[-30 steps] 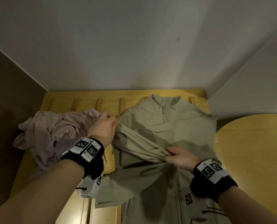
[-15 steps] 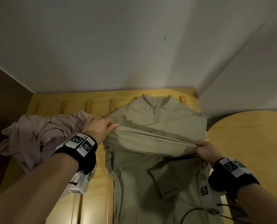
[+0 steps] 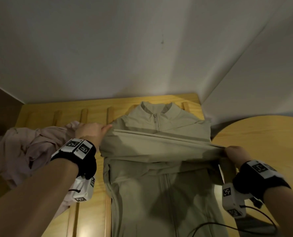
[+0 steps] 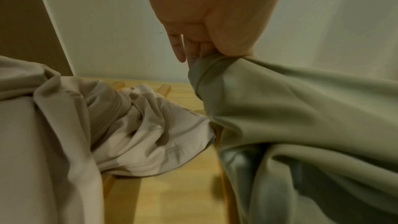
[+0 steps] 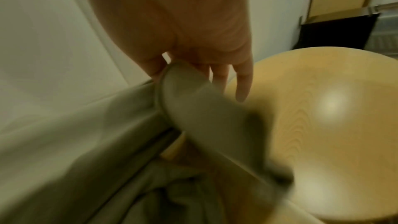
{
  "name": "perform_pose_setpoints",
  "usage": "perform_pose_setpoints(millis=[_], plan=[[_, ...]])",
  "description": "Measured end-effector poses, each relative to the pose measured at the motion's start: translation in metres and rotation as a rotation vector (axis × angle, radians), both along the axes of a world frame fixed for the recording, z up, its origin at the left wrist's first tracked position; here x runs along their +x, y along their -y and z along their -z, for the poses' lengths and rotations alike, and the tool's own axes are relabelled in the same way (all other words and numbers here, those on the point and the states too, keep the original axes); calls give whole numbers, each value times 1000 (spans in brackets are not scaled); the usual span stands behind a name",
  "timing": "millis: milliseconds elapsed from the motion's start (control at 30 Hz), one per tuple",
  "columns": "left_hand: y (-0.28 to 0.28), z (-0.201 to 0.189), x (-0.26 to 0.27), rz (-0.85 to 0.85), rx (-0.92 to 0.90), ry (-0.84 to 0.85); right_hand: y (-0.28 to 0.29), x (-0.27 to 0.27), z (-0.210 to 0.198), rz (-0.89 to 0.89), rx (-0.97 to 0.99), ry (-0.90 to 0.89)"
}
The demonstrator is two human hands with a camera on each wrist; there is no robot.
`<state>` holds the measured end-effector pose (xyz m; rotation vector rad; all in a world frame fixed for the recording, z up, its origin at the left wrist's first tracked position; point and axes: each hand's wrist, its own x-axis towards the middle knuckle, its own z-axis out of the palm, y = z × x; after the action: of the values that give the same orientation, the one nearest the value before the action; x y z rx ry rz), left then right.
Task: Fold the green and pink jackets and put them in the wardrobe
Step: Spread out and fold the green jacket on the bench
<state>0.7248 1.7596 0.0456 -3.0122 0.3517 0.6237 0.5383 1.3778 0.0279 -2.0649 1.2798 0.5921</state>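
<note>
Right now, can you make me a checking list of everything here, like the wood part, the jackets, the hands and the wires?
Surface: slatted wooden surface, jackets lying on it.
Job's things: green jacket spread flat, zip up, one sleeve stretched across its chest; pink jacket crumpled beside it, unfolded.
Clutter: nothing seen.
Hands: left hand grips the sleeve's shoulder end; right hand pinches the cuff end.
Cables: black cable running from the right wrist camera, lying over the jacket's lower part.
Surroundings: white walls; round wooden table on the right.
</note>
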Motion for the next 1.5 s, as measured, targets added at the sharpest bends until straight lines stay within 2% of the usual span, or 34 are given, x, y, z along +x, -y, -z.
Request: perform_pose_setpoints(millis=[100,267,367,433,533,600,667,767,933,1033,1200,1333,1400,1500], plan=[[-3,-1,8,-1,-46,-66,7,-4,1,-2,-23,12],[-10,1,18,-79,-307,-211,12,-5,-5,-48,-38,19],[-16,-1,19,-50,-282,-294,12,-4,-7,-71,1,21],[-16,1,19,-40,-313,-279,9,-2,-10,-86,-5,30],[-14,3,17,-138,-460,-242,7,-1,-7,4,-2,169],[-13,2,16,-222,-508,-253,4,0,-9,121,109,253],[-12,0,15,-216,-428,-226,0,0,-12,134,216,257],[-11,-3,13,-155,-297,-197,1,-1,-9,38,173,202],[-6,-3,8,-58,-203,-176,6,-6,-6,185,136,247],[-1,-4,7,-65,-203,-140,9,-7,-7,244,138,229],[-3,-3,8,-121,-280,-48,15,-10,-5,177,105,121],[-15,5,4,-279,-354,62,14,-14,-3,245,106,109],[-20,9,-7,-317,-362,10,10,-15,-3,289,128,131],[-21,16,-34,-169,-224,-125,4,-15,2,273,137,171]])
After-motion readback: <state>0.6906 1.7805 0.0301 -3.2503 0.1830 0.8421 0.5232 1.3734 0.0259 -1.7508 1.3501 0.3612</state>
